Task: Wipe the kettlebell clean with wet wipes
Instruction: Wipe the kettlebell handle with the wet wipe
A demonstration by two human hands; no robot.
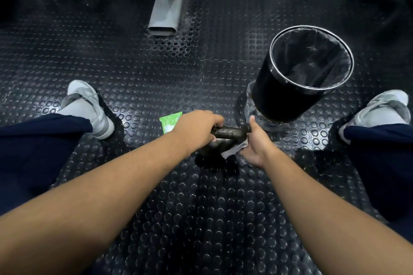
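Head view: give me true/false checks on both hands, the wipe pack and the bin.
1. The left hand grips the kettlebell by its handle. True.
2. The right hand is empty. False: it holds a wipe against the kettlebell.
3. The green wipe pack lies on the floor. True.
4. The bin lies tipped on its side. False: it stands upright, lined with a bag.

Black studded rubber floor (201,207), bearing: kettlebell (228,133); green wipes pack (169,121) just beside it; lined black bin (279,96); grey machine foot (166,11); left shoe (87,105); right shoe (384,107).
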